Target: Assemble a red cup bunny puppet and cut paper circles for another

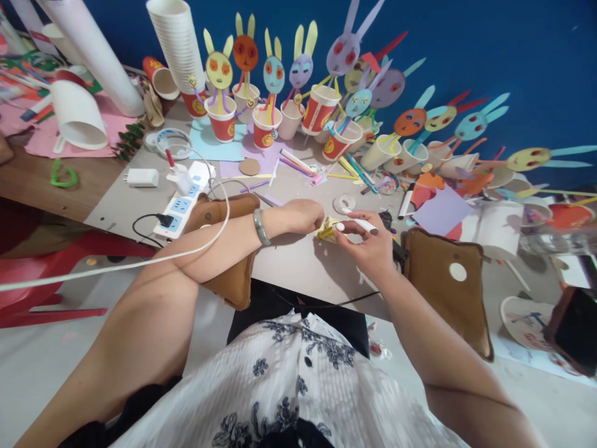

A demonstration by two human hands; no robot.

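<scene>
The left hand (pixel 303 216) and the right hand (pixel 366 239) sit close together but not touching, over the middle of the bench (pixel 298 264) near its front edge. The right hand pinches a white pen (pixel 361 223), its dark end angled toward the bench's right end. The left hand is curled, its fingertips turned under; whether they grip anything cannot be told. Between the hands lies a small pale yellow piece (pixel 328 228), partly hidden by the fingers. A tape roll (pixel 344 203) is just beyond them.

Along the bench's back edge, paper rabbits with long ears stand in paper cups, among them a yellow-faced rabbit (pixel 219 70) in a red cup (pixel 221 121). Toward the back left corner rises a stack of white cups (pixel 173 37). The left forearm crosses a brown pouch (pixel 233 274) at the front edge; a power strip (pixel 184 202) lies just beside that pouch. A second pouch (pixel 445 292) rests right of the right hand, with a purple sheet (pixel 443 210) behind it, toward the back edge.
</scene>
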